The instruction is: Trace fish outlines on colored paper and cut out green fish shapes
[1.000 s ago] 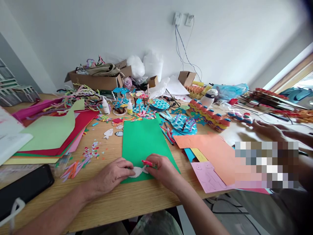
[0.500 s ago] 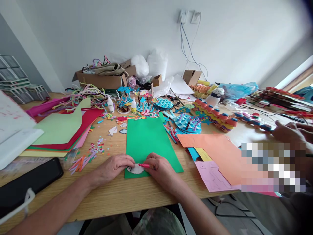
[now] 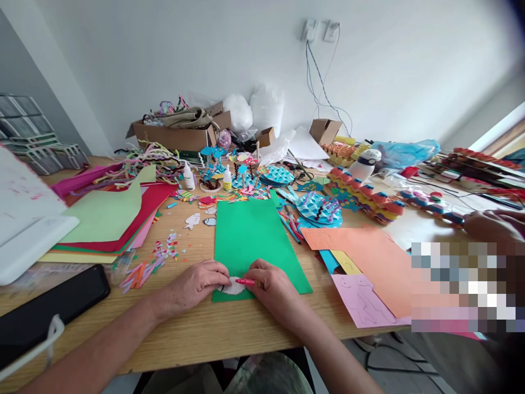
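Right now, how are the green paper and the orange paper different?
The green paper has straight sides; the orange paper has a stepped edge. The green paper has a white paper fish on it; the orange paper partly covers pink paper. Both lie on the table.

The room is bright, with soft light. A strip of window [image 3: 512, 120] on the right glows white, and the table [image 3: 404, 221] has a shiny white patch on that side. The green paper [image 3: 256, 235] looks bright and mostly clear. The wall [image 3: 184, 49] is pale gray. The bottom right corner is very dark, and big square blocks hide a part near it. Little things at the back look a bit fuzzy. Things near the sides look stretched and tilted.
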{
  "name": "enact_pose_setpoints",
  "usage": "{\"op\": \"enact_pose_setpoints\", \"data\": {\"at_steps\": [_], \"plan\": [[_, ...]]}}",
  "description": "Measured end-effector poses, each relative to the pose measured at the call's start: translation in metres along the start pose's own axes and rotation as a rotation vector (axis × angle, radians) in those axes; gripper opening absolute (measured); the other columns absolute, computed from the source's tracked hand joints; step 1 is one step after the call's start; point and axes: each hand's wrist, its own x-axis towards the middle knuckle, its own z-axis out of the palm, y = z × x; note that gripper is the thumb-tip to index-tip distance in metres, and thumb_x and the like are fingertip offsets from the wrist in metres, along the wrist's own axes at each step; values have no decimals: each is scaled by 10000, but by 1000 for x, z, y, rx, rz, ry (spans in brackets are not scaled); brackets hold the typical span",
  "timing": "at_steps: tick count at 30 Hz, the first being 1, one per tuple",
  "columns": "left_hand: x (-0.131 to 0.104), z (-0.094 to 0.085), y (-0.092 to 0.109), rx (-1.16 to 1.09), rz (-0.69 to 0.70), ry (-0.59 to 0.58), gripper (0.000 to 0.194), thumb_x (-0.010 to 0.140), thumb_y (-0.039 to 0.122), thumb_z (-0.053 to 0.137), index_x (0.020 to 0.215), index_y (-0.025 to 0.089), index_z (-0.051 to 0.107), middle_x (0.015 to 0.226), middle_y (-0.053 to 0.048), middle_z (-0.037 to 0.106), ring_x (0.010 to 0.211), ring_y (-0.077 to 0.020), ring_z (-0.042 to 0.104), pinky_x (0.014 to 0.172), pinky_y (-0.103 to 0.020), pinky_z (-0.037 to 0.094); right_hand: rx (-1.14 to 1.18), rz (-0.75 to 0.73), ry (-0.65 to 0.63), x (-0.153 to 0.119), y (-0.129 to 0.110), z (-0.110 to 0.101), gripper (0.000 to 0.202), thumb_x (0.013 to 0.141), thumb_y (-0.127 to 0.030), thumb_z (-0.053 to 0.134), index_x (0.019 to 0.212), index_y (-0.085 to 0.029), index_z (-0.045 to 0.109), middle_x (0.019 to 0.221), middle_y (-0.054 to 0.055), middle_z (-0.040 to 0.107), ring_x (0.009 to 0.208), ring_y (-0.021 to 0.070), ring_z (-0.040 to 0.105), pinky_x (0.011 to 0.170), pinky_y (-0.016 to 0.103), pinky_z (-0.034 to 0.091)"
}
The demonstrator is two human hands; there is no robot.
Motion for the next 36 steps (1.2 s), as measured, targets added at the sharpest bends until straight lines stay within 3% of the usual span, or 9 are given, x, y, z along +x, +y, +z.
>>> {"op": "enact_pose_setpoints", "data": {"at_steps": [6,15,18,21,23,26,29,32,36], "plan": [[0,4,2,85,13,21,289,869,87,408,975,195,653,958,-44,607,899,-139,549,804,-228,433,-18,-23,-1,-1,1,-1,173,832,-143,527,745,-179,673,764,10,577,685,101,542,600,184,354],[0,2,1,38,5,5,292,880,124,388,983,208,648,975,-41,613,907,-147,550,801,-241,439,-9,-6,-35,1,-2,-5,201,840,-164,514,697,-170,656,737,10,567,667,104,530,587,192,360],[2,0,-1,21,1,-25,293,878,126,389,980,212,650,979,-42,609,906,-151,550,802,-248,433,114,4,-29,-1,-5,-14,143,831,-254,541,839,-173,659,794,29,599,739,140,555,632,217,400],[4,-2,-2,-12,12,-53,296,892,152,373,970,216,651,953,-42,603,877,-144,552,779,-240,430,324,39,109,-6,-12,-32,304,899,-357,404,1069,-186,589,962,67,617,907,179,556,761,270,428],[7,-3,-1,-25,20,-68,294,896,160,367,942,198,655,931,-47,595,852,-140,550,759,-230,427,388,37,212,-10,-18,-43,332,920,-356,343,1097,-190,570,934,67,611,913,178,550,786,281,428],[11,-5,1,-11,14,-89,280,889,142,378,885,166,657,890,-52,583,823,-139,542,740,-221,420,440,15,343,-16,-25,-51,316,918,-311,359,1185,-223,505,819,29,575,726,130,548,671,249,452],[14,-6,1,9,0,-113,248,879,135,406,856,152,652,862,-49,572,809,-137,533,730,-212,415,565,-24,464,-20,-28,-47,375,899,-268,405,1271,-303,384,888,6,547,575,76,530,494,201,433],[16,-5,-1,-6,9,-108,239,880,140,410,842,155,645,850,-38,557,793,-125,531,718,-196,409,716,-22,488,-22,-28,-43,271,865,-276,471,1135,-292,486,932,8,546,524,59,560,384,167,385],[15,-4,-4,-32,24,-100,232,886,167,413,840,164,641,844,-30,553,788,-122,532,715,-196,408,932,38,321,-22,-22,-42,187,856,-319,487,945,-207,607,800,33,608,664,136,629,528,231,479]]}}
